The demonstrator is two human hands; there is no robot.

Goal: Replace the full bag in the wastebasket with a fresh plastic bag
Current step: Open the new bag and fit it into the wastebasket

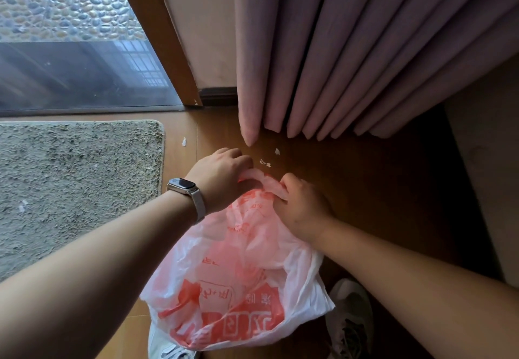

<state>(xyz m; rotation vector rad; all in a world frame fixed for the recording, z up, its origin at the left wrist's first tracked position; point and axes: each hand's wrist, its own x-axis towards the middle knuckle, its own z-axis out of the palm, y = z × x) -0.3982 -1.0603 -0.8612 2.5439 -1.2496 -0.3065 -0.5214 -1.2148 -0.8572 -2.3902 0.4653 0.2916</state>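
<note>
A white plastic bag with red print (236,283) hangs in front of me, bulging low over the wooden floor. My left hand (222,176), with a watch on its wrist, grips one twisted handle of the bag at the top. My right hand (303,207) pinches the other handle just beside it, so both handles meet between my fingers. No wastebasket shows in the head view.
Pink curtains (351,58) hang down just beyond my hands. A shaggy grey rug (75,190) lies to the left, under a glass door (78,75). Small white paper scraps (265,162) dot the floor. My shoes (351,319) are below the bag.
</note>
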